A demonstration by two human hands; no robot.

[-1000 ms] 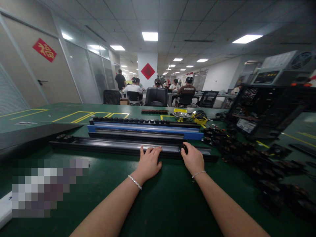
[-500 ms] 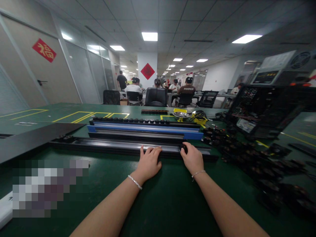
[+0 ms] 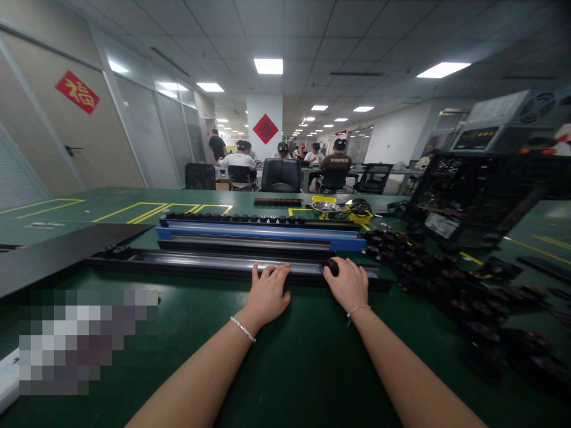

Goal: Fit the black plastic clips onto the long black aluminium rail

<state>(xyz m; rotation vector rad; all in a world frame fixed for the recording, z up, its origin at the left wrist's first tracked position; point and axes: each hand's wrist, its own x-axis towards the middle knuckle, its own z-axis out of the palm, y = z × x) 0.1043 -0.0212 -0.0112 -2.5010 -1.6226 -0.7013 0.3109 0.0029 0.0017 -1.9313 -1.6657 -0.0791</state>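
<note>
A long black rail (image 3: pixel 200 272) with a shiny metal channel lies across the table in front of me. My left hand (image 3: pixel 267 292) rests on its near edge, fingers spread and fingertips over the channel. To the right, my right hand (image 3: pixel 350 285) is closed on a small dark round part (image 3: pixel 332 266), held at the channel between thumb and fingers. The part is mostly hidden by that hand. Just behind the rail sits a blue rail (image 3: pixel 348 244), and behind it a black rail (image 3: pixel 214 219) carrying a row of small black parts.
A heap of black parts (image 3: pixel 428 279) spreads over the right side. An open computer case (image 3: pixel 482 196) stands behind it. A metal bowl (image 3: pixel 325 207) is at the back, and a dark flat panel (image 3: pixel 66 252) lies left. Several people sit at far desks.
Both hands keep nearly the same places on the rail. The whole view has shifted slightly to the left.
</note>
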